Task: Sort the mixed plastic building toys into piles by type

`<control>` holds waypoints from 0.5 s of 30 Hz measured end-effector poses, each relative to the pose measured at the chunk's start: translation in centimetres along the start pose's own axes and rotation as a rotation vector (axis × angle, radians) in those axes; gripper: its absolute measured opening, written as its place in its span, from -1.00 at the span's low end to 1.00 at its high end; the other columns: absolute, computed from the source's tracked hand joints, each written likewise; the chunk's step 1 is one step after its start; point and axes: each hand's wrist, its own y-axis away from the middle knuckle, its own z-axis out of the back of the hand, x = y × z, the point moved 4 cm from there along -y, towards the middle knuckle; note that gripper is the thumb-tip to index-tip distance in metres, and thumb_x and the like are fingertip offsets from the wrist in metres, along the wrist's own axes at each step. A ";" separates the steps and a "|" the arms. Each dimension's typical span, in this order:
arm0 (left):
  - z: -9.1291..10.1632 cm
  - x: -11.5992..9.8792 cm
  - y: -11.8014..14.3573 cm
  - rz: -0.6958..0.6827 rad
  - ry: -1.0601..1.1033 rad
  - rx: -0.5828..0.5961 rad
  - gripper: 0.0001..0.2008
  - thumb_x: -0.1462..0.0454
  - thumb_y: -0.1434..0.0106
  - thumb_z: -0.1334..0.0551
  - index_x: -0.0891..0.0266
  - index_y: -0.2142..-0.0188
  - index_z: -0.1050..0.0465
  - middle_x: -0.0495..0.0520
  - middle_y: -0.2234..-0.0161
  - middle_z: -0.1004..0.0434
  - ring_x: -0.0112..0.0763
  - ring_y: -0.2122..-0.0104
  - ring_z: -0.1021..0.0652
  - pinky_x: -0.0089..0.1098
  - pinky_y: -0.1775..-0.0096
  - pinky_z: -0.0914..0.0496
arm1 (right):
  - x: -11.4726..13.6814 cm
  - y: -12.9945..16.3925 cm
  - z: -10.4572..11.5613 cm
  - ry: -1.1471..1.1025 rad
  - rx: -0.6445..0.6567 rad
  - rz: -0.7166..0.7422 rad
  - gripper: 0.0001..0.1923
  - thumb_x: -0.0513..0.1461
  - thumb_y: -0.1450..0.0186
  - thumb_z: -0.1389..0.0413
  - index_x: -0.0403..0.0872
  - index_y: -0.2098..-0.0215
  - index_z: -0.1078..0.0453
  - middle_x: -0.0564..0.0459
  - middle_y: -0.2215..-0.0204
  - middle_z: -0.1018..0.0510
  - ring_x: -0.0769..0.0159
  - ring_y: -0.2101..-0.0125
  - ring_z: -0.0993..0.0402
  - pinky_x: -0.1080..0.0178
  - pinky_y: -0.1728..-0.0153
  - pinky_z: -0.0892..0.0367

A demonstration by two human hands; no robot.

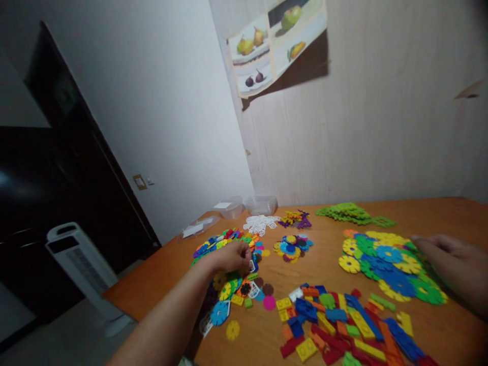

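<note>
My left hand (pixel 237 256) reaches into a mixed pile of colourful plastic pieces (pixel 224 290) on the left of the table. Its fingers are curled down and closed among the pieces; whatever they grip is hidden. White lattice pieces (pixel 253 290) and snowflake discs lie around that hand. At the right edge my right hand (pixel 452 262) is beside a heap of large yellow, blue and green flower discs (pixel 389 262). Its fingers look loosely stretched toward the heap, with nothing visible in them, though part of the hand is out of sight.
Building bricks (pixel 339 323) spread across the front of the wooden table (pixel 450 216). Farther back lie small flower discs (pixel 292 249), white pieces (pixel 261 223), purple and yellow pieces (pixel 295 218) and green linked pieces (pixel 346 213). Clear plastic containers (pixel 261 205) stand at the back left.
</note>
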 end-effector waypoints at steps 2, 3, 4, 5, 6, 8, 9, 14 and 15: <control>0.4 -0.2 -0.7 -0.033 0.148 -0.037 -0.75 0.16 -0.01 -0.37 0.23 0.40 -0.40 -0.08 0.49 -0.39 -0.47 0.47 -0.36 -0.45 0.42 -0.21 | 0.7 0.3 0.3 0.031 0.055 -0.054 -0.37 0.34 -0.19 0.05 0.04 0.43 -0.48 0.05 0.54 -0.57 0.08 0.45 -0.53 0.14 0.48 -0.30; 0.7 -0.4 -1.2 -0.040 0.225 -0.067 -0.72 0.15 0.02 -0.41 0.24 0.41 -0.40 -0.07 0.48 -0.40 -0.48 0.46 -0.37 -0.45 0.41 -0.23 | 1.0 0.5 0.4 0.040 0.067 -0.069 -0.36 0.35 -0.19 0.06 0.04 0.43 -0.48 0.05 0.53 -0.57 0.06 0.43 -0.53 0.13 0.46 -0.31; 1.1 -0.5 -1.9 -0.033 0.308 -0.124 -0.69 0.15 0.06 -0.44 0.25 0.42 -0.40 -0.06 0.49 -0.41 -0.48 0.46 -0.38 -0.46 0.40 -0.24 | 1.4 0.6 0.5 0.042 0.068 -0.070 -0.37 0.35 -0.18 0.06 0.04 0.43 -0.48 0.04 0.53 -0.57 0.05 0.42 -0.53 0.12 0.44 -0.31; 1.6 -0.7 -2.6 -0.013 0.388 -0.205 -0.67 0.17 0.10 -0.47 0.26 0.44 -0.40 -0.06 0.50 -0.40 -0.49 0.47 -0.38 -0.47 0.41 -0.24 | 1.6 0.7 0.6 0.037 0.069 -0.067 -0.37 0.35 -0.17 0.06 0.04 0.43 -0.48 0.04 0.52 -0.58 0.04 0.41 -0.54 0.12 0.43 -0.31; 2.1 -0.8 -3.4 0.012 0.456 -0.301 -0.66 0.19 0.12 -0.48 0.26 0.45 -0.39 -0.07 0.52 -0.39 -0.50 0.49 -0.37 -0.48 0.42 -0.23 | 1.8 0.7 0.7 0.025 0.067 -0.064 -0.37 0.35 -0.16 0.05 0.04 0.43 -0.48 0.04 0.52 -0.58 0.04 0.41 -0.54 0.12 0.42 -0.32; 3.2 -1.2 -4.9 0.060 0.555 -0.507 -0.66 0.20 0.08 -0.48 0.24 0.43 -0.36 -0.08 0.54 -0.34 -0.53 0.52 -0.34 -0.50 0.46 -0.20 | 2.0 0.8 0.7 0.008 0.064 -0.065 -0.38 0.35 -0.14 0.04 0.04 0.45 -0.47 0.04 0.53 -0.58 0.01 0.41 -0.54 0.11 0.42 -0.32; 3.6 -1.6 -5.5 0.070 0.578 -0.575 -0.67 0.19 0.04 -0.46 0.23 0.39 -0.36 -0.09 0.53 -0.34 -0.53 0.53 -0.34 -0.51 0.47 -0.20 | 2.1 0.8 0.7 0.003 0.060 -0.062 -0.38 0.35 -0.14 0.04 0.04 0.45 -0.47 0.03 0.52 -0.58 0.00 0.41 -0.54 0.10 0.42 -0.32; 4.1 -2.5 -6.2 0.076 0.579 -0.718 -0.67 0.19 -0.06 -0.42 0.22 0.24 -0.38 -0.05 0.45 -0.38 -0.48 0.48 -0.39 -0.48 0.42 -0.26 | 2.6 0.9 0.7 0.007 0.078 -0.059 -0.40 0.33 -0.14 0.06 0.05 0.44 -0.46 0.05 0.49 -0.59 0.01 0.36 -0.55 0.11 0.38 -0.33; 4.0 -2.5 -5.7 0.074 0.573 -0.729 -0.68 0.21 -0.06 -0.41 0.23 0.24 -0.39 -0.05 0.44 -0.39 -0.47 0.46 -0.40 -0.47 0.41 -0.27 | 2.6 1.0 0.8 0.008 0.081 -0.068 -0.40 0.32 -0.15 0.06 0.05 0.43 -0.46 0.05 0.49 -0.59 0.02 0.35 -0.55 0.12 0.37 -0.33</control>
